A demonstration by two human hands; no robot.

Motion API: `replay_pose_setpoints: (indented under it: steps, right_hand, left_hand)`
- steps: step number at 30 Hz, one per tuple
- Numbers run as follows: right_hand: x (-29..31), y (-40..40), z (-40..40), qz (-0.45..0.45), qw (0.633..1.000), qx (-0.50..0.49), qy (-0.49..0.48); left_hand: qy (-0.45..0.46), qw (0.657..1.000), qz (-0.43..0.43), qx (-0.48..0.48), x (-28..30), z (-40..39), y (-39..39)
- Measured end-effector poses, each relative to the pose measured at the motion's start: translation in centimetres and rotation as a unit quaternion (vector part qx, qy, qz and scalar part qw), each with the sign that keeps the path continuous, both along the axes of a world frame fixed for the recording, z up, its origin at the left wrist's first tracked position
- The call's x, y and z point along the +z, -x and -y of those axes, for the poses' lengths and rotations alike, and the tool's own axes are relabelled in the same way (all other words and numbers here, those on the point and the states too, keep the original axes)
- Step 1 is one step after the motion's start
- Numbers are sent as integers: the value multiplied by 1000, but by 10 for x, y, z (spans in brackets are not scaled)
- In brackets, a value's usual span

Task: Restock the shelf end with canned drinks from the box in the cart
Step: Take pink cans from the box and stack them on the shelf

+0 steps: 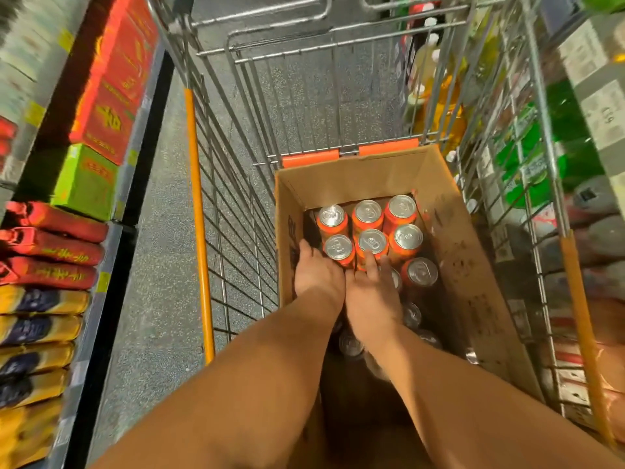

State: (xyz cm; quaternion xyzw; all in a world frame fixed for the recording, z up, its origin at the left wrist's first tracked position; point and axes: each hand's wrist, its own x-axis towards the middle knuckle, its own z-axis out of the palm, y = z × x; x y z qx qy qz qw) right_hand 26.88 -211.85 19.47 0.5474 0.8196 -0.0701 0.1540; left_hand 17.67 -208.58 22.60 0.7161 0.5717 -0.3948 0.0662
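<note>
**Desk:** Where are the drinks?

**Photographer:** Orange cans (pixel 370 231) with silver tops stand upright in an open cardboard box (pixel 466 265), which sits in a wire cart (pixel 233 184) on a speckled floor (pixel 159 265). A block of six fills the box's far end at 12 o'clock. More cans run back along its right wall toward 5 o'clock, partly under the arms.

**Desk:** And the hands?

**Photographer:** Both reach into the box side by side. The left hand (pixel 316 274) drops at the near-left can of the block, thumb by the box's left wall. Its fingers are hidden, so I cannot tell its grip. The right hand (pixel 370 301) lays straight fingers (pixel 371 262) against the near-middle can, gripping nothing.

**Desk:** Surroundings?

**Photographer:** At 9 o'clock of the cart is a shelf (pixel 89 333) of red and yellow packs. At 3 o'clock are green bottles (pixel 568 130), blurred.
</note>
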Motion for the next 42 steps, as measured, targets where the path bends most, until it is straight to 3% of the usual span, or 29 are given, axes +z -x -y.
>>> replay_pose_setpoints:
  steps: [9,14,16,18,20,22,28,35,42]
  right_hand:
    - [55,-18,30,-49,998,-27,-22]
    - [87,-26,59,-102,989,-96,-53]
    - [107,-29,76,-131,978,-134,-92]
    - [130,-31,93,-149,963,-178,-137]
    - [159,-32,110,-116,949,-252,-152]
    - [199,-35,122,-90,930,-318,-160]
    - [324,-73,170,-145,849,-452,-231]
    - [479,-141,271,-153,756,-506,-387]
    - [621,-177,398,-134,656,-540,-509]
  left_hand:
    - [-21,995,97,-27,24,18,8]
    - [-32,982,185,-29,39,35,-3]
    - [-7,976,212,-40,64,39,-6]
    - [-5,973,201,-111,97,39,-5]
    - [-3,966,198,-165,134,42,-6]
    - [-20,952,250,-173,175,44,-9]
    - [-41,867,447,-218,310,73,-56]
    - [-77,754,560,-336,470,152,-143]
    - [-94,611,686,-385,607,263,-195]
